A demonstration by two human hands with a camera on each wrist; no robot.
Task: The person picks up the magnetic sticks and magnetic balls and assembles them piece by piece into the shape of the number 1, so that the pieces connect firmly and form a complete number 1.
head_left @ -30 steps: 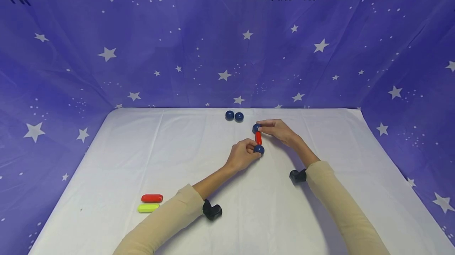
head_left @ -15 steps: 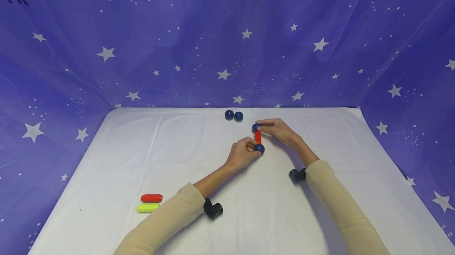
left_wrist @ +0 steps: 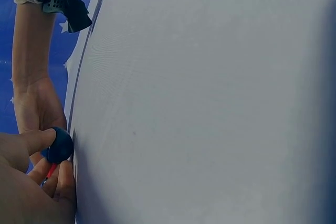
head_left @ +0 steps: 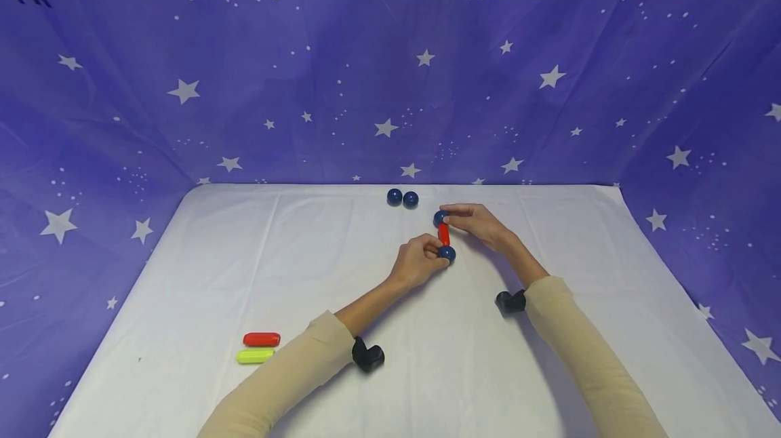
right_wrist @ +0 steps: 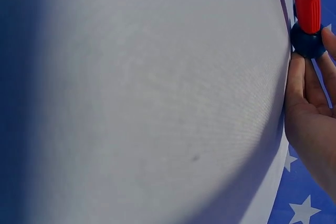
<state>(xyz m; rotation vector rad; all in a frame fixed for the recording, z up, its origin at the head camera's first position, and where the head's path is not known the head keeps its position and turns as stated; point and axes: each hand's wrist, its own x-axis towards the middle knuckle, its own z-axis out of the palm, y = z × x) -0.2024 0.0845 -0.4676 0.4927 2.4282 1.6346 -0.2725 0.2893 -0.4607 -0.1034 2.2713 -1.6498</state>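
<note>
A red rod point(head_left: 443, 234) spans two dark blue balls, one at each end. My left hand point(head_left: 416, 263) pinches the near ball point(head_left: 448, 254) between thumb and fingers. At the far end, my right hand point(head_left: 478, 224) holds the other ball point(head_left: 439, 219) by thumb and fingertips. In the left wrist view, one blue ball point(left_wrist: 63, 145) shows between the fingers, with only a sliver of red rod beneath it. The right wrist view has the grooved red rod point(right_wrist: 310, 11) at its upper right edge, a ball touching each end.
Two loose blue balls point(head_left: 394, 197) sit side by side near the table's back edge. Left of my left sleeve lie a red rod point(head_left: 262, 340) and a yellow-green rod point(head_left: 255, 356) on the white cloth point(head_left: 201, 275). A starry purple curtain point(head_left: 342, 85) surrounds the table.
My left hand and the near ball have shifted very slightly away from me and to the right. Both hands keep their grips; the loose pieces stay put.
</note>
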